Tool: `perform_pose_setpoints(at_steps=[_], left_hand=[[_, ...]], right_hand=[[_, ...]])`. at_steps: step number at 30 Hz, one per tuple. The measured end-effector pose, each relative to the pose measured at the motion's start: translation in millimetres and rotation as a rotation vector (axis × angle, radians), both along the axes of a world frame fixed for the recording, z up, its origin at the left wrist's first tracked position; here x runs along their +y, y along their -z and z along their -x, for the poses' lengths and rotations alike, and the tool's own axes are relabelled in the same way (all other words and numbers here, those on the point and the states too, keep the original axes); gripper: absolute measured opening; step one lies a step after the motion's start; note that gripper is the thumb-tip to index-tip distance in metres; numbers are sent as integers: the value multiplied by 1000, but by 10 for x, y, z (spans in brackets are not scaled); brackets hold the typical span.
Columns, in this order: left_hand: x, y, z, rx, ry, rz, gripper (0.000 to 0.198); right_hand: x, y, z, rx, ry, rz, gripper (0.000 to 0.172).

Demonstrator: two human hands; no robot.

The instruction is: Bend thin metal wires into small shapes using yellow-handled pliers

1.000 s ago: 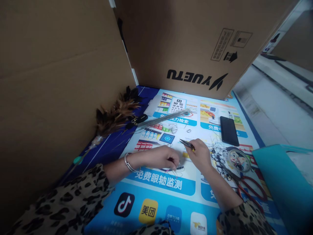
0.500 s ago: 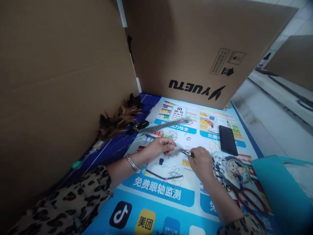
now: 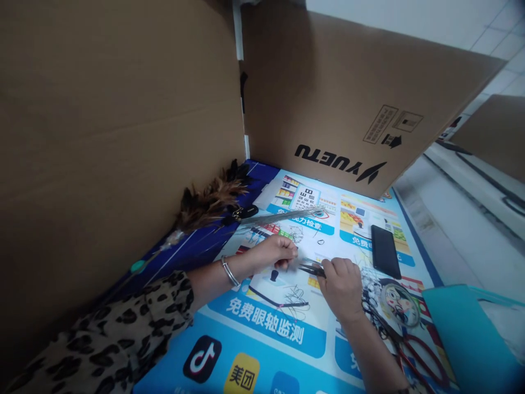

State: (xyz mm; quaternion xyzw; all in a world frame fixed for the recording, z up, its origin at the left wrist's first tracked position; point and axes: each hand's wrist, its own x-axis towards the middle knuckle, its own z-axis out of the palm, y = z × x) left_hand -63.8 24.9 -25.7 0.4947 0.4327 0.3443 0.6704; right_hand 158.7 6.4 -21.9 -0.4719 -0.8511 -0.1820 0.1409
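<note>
My left hand (image 3: 276, 251), with a silver bangle (image 3: 229, 272) at its wrist, is closed in a pinch above the printed sheet. What sits between its fingertips is too small to make out. My right hand (image 3: 341, 284) grips a pair of pliers (image 3: 312, 268), whose metal jaws are slightly parted and point left towards the pinched fingers. Beyond both hands lies a bundle of thin straight wires (image 3: 283, 216). A small dark ring (image 3: 320, 242) rests on the sheet nearby. Nearer me is a tangle of thin wire (image 3: 297, 300) beside a dark thin strip (image 3: 262, 296).
Brown feathers (image 3: 209, 202) lie along the cardboard wall (image 3: 123, 109) on the left. A black phone (image 3: 385, 251), a roll of tape (image 3: 398, 303), red-handled scissors (image 3: 424, 355) and a teal box (image 3: 467, 328) stand to the right. A second cardboard panel (image 3: 348, 98) closes off the back.
The plier jaws have parted a little. Both hands stay close together in much the same place, while the whole view has shifted slightly, the back panel now showing lower.
</note>
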Motion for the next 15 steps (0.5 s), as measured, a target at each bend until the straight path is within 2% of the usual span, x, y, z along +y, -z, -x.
perform_pose_setpoints(at_steps=[8, 15], left_hand=[[-31, -102, -3, 7, 55, 11, 22], [-14, -26, 8, -3, 84, 5, 21]], right_hand=[[-2, 11, -12, 24, -40, -45, 18], [-20, 9, 5, 27, -74, -60, 20]])
